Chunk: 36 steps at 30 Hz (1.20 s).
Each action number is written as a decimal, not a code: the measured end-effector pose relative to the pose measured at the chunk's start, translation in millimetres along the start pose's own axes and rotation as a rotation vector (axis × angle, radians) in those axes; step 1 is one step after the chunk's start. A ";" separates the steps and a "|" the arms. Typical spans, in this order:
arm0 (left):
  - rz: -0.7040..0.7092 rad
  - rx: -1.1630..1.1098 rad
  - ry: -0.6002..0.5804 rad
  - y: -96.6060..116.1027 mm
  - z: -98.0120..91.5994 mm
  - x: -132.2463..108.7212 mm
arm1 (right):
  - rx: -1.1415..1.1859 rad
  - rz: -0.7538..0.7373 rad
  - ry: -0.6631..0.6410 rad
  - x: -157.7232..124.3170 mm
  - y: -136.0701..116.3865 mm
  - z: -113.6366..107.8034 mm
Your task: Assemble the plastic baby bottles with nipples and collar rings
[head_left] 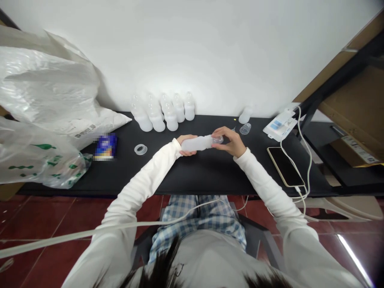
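My left hand (187, 145) is closed around the base of a frosted white bottle (196, 144), which lies on its side just above the black table. With thumb and fingers, my right hand (229, 142) grips the clear cap (217, 139) at the bottle's right end. The cap sits at the neck; whether it is fully seated I cannot tell. Beyond my right hand, a loose clear cap (245, 129) lies near a white bottle body (245, 115). Left of my left hand is a whitish ring (141, 149).
Several capped white bottles (154, 118) stand by the wall. Large plastic bags (48, 88) and a blue packet (105, 146) occupy the left. At the right are a phone (285, 166) with a cable, a white box (280, 125) and a cardboard box (357, 116) on a rack.
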<state>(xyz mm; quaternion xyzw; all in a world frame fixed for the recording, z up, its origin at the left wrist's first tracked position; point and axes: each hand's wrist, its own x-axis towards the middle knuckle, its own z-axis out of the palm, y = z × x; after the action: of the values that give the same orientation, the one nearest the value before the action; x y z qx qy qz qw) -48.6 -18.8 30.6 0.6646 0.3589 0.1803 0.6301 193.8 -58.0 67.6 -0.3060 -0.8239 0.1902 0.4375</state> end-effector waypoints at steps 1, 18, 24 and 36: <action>-0.071 -0.060 -0.074 1.0 1.1 0.8 | -0.046 -0.011 0.049 -0.5 -0.6 6.4; 0.315 0.189 0.665 5.8 39.2 5.6 | -0.298 0.391 0.120 36.7 2.6 -0.1; 0.364 0.575 0.740 3.2 40.6 3.6 | -0.554 0.440 0.231 32.1 7.3 12.8; 0.136 0.690 1.167 -17.3 16.6 22.6 | -0.551 0.468 0.010 5.2 32.5 -5.7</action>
<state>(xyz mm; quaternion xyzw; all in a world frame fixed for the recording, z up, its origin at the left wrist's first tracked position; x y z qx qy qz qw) -26.2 -15.5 6.7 0.6426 0.6343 0.4236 0.0727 207.3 -30.2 54.9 -0.5938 -0.7497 0.0544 0.2870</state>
